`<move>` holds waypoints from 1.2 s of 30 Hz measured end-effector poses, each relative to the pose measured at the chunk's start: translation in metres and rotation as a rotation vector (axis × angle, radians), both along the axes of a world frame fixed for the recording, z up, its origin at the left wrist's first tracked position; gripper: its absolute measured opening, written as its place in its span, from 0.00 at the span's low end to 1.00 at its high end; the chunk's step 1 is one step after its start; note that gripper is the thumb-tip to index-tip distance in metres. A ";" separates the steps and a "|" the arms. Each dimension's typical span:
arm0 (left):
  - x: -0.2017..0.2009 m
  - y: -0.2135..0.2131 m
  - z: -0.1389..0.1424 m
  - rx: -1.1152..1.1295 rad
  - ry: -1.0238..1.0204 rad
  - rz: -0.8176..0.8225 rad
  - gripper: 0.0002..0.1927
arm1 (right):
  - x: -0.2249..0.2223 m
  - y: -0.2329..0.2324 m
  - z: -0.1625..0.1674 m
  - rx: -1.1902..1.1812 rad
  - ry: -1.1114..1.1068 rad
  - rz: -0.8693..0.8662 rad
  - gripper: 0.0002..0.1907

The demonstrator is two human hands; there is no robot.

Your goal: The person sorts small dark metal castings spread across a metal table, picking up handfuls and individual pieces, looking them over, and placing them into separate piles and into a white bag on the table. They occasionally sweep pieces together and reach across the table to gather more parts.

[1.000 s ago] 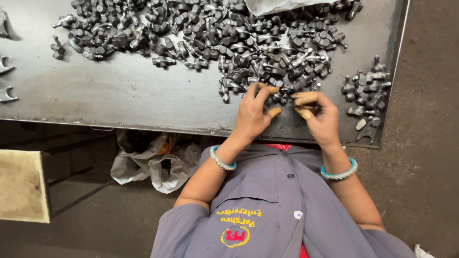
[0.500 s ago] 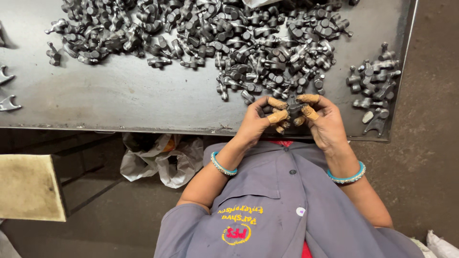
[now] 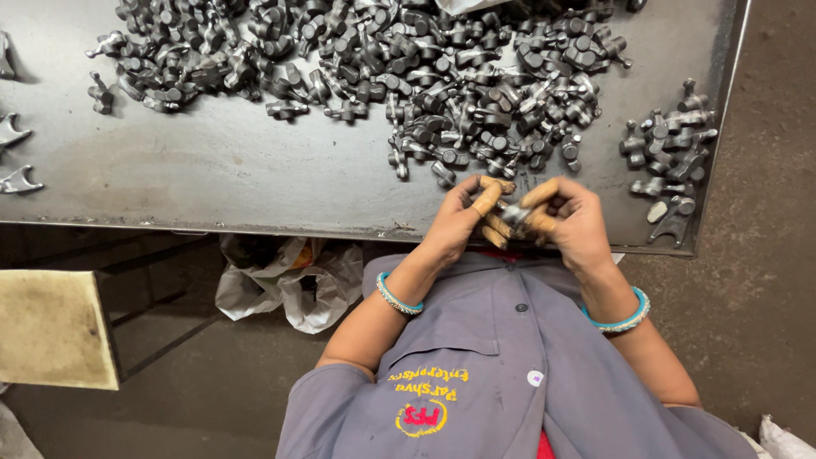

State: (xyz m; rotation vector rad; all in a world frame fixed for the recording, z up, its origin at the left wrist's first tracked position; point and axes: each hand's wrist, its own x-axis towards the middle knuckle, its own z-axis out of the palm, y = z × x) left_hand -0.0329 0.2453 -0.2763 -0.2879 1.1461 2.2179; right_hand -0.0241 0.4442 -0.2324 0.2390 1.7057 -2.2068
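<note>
Leftmost, at nine o'clock, a few stray grey metal brackets (image 3: 15,157) lie on the dark steel worktable (image 3: 212,183). Across twelve o'clock spreads a big heap of dark forged metal parts (image 3: 408,59), within easy reach. Just below, at the table's near edge, the left hand (image 3: 459,223) and right hand (image 3: 574,219) close together around one small dark metal part (image 3: 512,214), fingertips wrapped in tan tape, likely for protection. At two o'clock sits a smaller separate cluster of parts (image 3: 667,157), seemingly set aside.
</note>
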 end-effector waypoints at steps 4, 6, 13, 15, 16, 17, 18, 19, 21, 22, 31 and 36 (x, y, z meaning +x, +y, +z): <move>-0.001 0.001 0.001 -0.012 -0.044 -0.036 0.19 | -0.013 -0.006 0.020 0.669 0.380 0.015 0.17; 0.000 0.000 0.001 -0.047 -0.061 -0.053 0.19 | -0.024 -0.010 0.026 1.006 0.496 -0.066 0.20; 0.003 -0.001 -0.001 0.071 -0.034 -0.002 0.15 | -0.020 -0.019 0.022 1.291 0.551 0.004 0.23; 0.004 0.000 -0.003 0.087 -0.046 -0.006 0.14 | -0.008 -0.015 0.021 1.289 0.544 0.040 0.22; 0.004 0.001 -0.004 0.091 -0.050 -0.010 0.15 | -0.002 -0.012 0.021 1.276 0.532 0.049 0.21; 0.004 0.002 -0.004 0.096 -0.055 -0.014 0.15 | 0.004 -0.008 0.023 1.263 0.519 0.059 0.21; 0.004 0.003 -0.005 0.113 -0.057 -0.021 0.15 | 0.009 -0.005 0.025 1.250 0.505 0.069 0.20; 0.005 0.004 -0.006 0.129 -0.058 -0.027 0.15 | 0.014 -0.003 0.027 1.224 0.475 0.062 0.20; 0.004 0.005 -0.008 0.165 -0.049 -0.040 0.15 | 0.020 0.001 0.030 1.170 0.421 0.048 0.19; 0.004 0.005 -0.008 0.184 -0.039 -0.047 0.15 | 0.022 0.001 0.032 1.154 0.408 0.013 0.18; 0.003 0.010 -0.008 0.262 -0.005 -0.094 0.17 | 0.009 -0.006 0.019 1.187 0.441 -0.072 0.22; 0.001 0.008 -0.014 0.298 0.007 -0.126 0.17 | 0.008 0.016 0.001 0.635 0.189 -0.155 0.20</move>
